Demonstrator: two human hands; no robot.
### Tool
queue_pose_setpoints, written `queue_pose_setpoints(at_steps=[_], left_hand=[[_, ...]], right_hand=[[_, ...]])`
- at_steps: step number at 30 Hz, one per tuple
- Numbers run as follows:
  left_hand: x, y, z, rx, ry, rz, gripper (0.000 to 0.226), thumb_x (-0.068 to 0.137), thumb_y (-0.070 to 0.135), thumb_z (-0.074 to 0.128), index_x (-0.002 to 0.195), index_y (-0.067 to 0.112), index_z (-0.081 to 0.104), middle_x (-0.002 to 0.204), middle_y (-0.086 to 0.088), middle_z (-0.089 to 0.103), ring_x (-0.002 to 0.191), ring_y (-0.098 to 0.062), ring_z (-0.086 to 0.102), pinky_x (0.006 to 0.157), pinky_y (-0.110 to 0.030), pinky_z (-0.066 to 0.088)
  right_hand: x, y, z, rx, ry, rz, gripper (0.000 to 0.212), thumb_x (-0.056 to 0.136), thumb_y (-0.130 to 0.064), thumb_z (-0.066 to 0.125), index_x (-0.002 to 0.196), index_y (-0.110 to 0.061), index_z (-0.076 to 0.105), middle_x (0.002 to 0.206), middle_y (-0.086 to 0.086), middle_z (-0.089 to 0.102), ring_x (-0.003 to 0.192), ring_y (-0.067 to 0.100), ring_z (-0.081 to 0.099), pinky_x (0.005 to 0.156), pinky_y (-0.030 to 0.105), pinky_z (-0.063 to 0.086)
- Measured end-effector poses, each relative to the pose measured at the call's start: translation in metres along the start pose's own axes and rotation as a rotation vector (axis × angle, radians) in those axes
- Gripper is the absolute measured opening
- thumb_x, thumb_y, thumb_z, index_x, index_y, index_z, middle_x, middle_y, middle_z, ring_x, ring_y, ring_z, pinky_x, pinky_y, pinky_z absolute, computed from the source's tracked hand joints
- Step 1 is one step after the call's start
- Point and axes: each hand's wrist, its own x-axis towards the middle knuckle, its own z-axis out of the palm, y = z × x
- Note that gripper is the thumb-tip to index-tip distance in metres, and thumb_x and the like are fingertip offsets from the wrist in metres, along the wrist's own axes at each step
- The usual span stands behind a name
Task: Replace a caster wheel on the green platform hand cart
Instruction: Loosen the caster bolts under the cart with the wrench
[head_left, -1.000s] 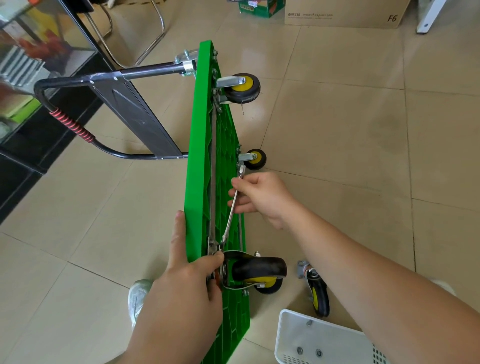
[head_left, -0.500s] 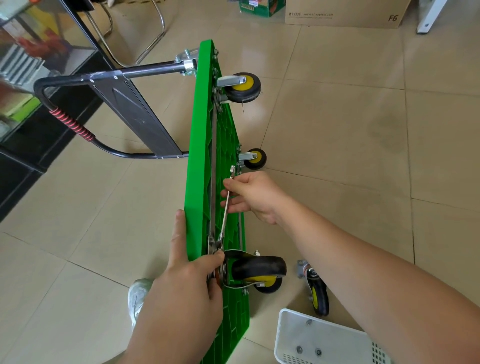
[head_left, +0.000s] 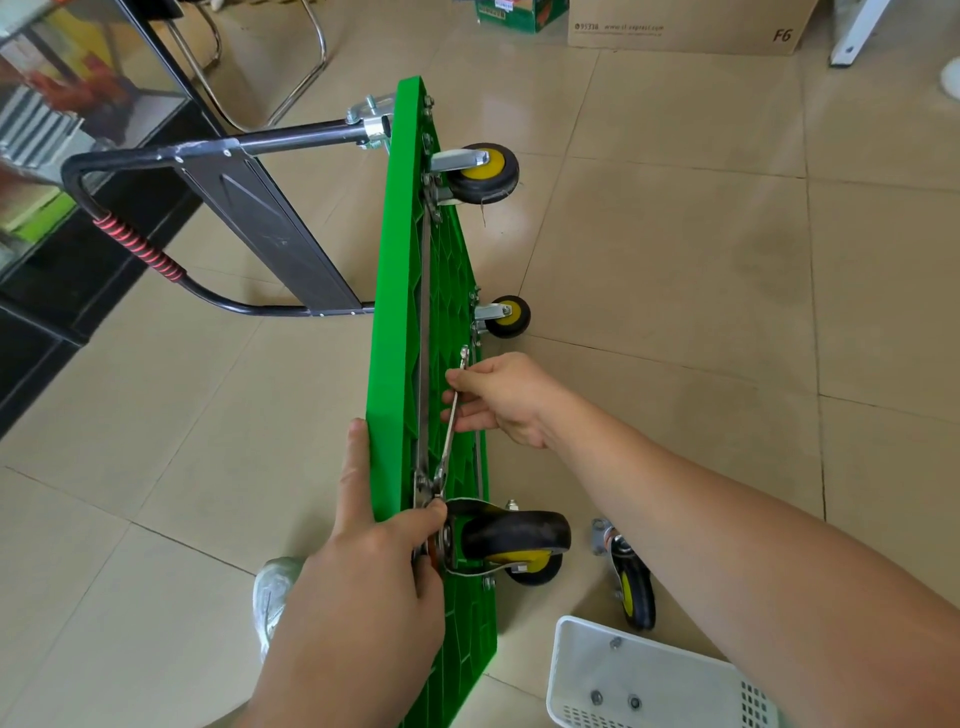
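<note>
The green platform cart (head_left: 395, 332) stands on its long edge on the tiled floor, underside facing right. A black and yellow caster (head_left: 511, 540) sits at its near corner. My left hand (head_left: 363, 587) grips the cart's edge by that caster's mounting plate, index finger stretched along the green deck. My right hand (head_left: 501, 397) holds the upper part of a slim metal wrench (head_left: 451, 426), whose lower end sits on a fastener at the caster plate. Two more casters (head_left: 483, 174) (head_left: 506, 316) are mounted farther away. A loose caster (head_left: 631, 577) lies on the floor to the right.
A white plastic basket (head_left: 571, 670) with a few nuts or washers sits at the bottom right. The cart's black handle (head_left: 135, 244) with red wrapping folds out left, near a dark glass cabinet (head_left: 62, 104). Cardboard boxes (head_left: 685, 26) and a chair frame stand at the back.
My right hand has swung the wrench's upper end left toward the cart's underside, turning it on the fastener. My left hand has stayed in place on the cart's edge.
</note>
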Motion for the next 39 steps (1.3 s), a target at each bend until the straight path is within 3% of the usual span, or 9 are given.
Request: queue_pose_setpoints(at_steps=[4, 10, 13, 17, 22, 29, 36, 39], left_hand=[[0.0, 0.001, 0.0, 0.014, 0.022, 0.038, 0.055, 0.043, 0.012, 0.098, 0.08, 0.045, 0.075, 0.156, -0.02, 0.042, 0.043, -0.008, 0.062, 0.045, 0.004, 0.003], [0.001, -0.003, 0.003, -0.005, 0.004, 0.035, 0.05, 0.052, 0.015, 0.096, 0.082, 0.048, 0.074, 0.159, -0.017, 0.037, 0.046, -0.006, 0.063, 0.045, 0.004, 0.007], [0.0, -0.004, 0.002, -0.026, -0.009, -0.034, 0.041, 0.065, 0.018, 0.089, 0.089, 0.049, 0.076, 0.168, -0.006, 0.02, 0.053, -0.008, 0.066, 0.049, 0.004, 0.014], [-0.003, -0.002, -0.001, 0.014, -0.043, -0.095, 0.034, 0.078, 0.024, 0.08, 0.097, 0.052, 0.074, 0.17, 0.007, -0.002, 0.068, -0.009, 0.069, 0.048, 0.001, 0.02], [0.002, 0.0, 0.001, 0.034, -0.002, 0.009, 0.049, 0.049, 0.016, 0.097, 0.078, 0.048, 0.073, 0.159, -0.017, 0.038, 0.047, -0.007, 0.064, 0.044, 0.004, 0.005], [0.001, 0.0, 0.001, 0.03, 0.026, 0.032, 0.052, 0.046, 0.015, 0.097, 0.079, 0.047, 0.074, 0.158, -0.017, 0.039, 0.045, -0.008, 0.064, 0.046, 0.004, 0.004], [0.001, -0.001, 0.003, -0.013, 0.026, 0.026, 0.048, 0.049, 0.015, 0.096, 0.079, 0.046, 0.073, 0.16, -0.015, 0.036, 0.043, -0.007, 0.062, 0.053, 0.005, 0.01], [0.001, 0.0, 0.003, 0.005, 0.032, 0.032, 0.049, 0.048, 0.015, 0.096, 0.077, 0.046, 0.073, 0.159, -0.016, 0.038, 0.043, -0.007, 0.062, 0.051, 0.005, 0.008]], right_hand=[[-0.016, -0.011, 0.006, -0.058, -0.024, -0.161, 0.005, 0.098, -0.012, 0.062, 0.099, -0.008, 0.066, 0.094, 0.014, 0.069, 0.073, 0.022, 0.073, 0.065, 0.03, 0.062], [-0.071, -0.006, 0.011, -0.19, -0.016, -0.486, 0.014, 0.099, -0.01, 0.06, 0.107, -0.016, 0.07, 0.091, 0.0, 0.075, 0.088, 0.017, 0.075, 0.076, 0.032, 0.062], [-0.079, -0.009, 0.007, -0.121, 0.023, -0.567, 0.016, 0.099, -0.007, 0.06, 0.108, -0.016, 0.069, 0.091, 0.0, 0.075, 0.086, 0.016, 0.075, 0.075, 0.028, 0.061], [-0.051, -0.018, -0.011, 0.05, 0.138, -0.358, 0.008, 0.099, -0.013, 0.062, 0.103, -0.011, 0.069, 0.094, 0.012, 0.073, 0.082, 0.024, 0.076, 0.072, 0.032, 0.062], [-0.022, 0.007, -0.016, 0.087, 0.109, -0.125, 0.013, 0.098, -0.013, 0.062, 0.102, -0.001, 0.066, 0.092, 0.015, 0.071, 0.074, 0.025, 0.075, 0.064, 0.031, 0.062], [-0.009, 0.007, -0.012, 0.101, 0.059, -0.036, 0.024, 0.098, -0.012, 0.063, 0.115, 0.005, 0.061, 0.095, 0.017, 0.069, 0.068, 0.023, 0.074, 0.059, 0.029, 0.061], [-0.001, -0.002, -0.007, 0.061, 0.013, -0.002, 0.013, 0.098, -0.01, 0.063, 0.104, 0.002, 0.062, 0.09, 0.018, 0.067, 0.063, 0.023, 0.073, 0.055, 0.028, 0.059], [0.001, 0.0, -0.002, 0.054, -0.002, 0.004, 0.018, 0.098, -0.01, 0.062, 0.109, 0.004, 0.061, 0.089, 0.016, 0.067, 0.062, 0.021, 0.073, 0.056, 0.03, 0.061]])
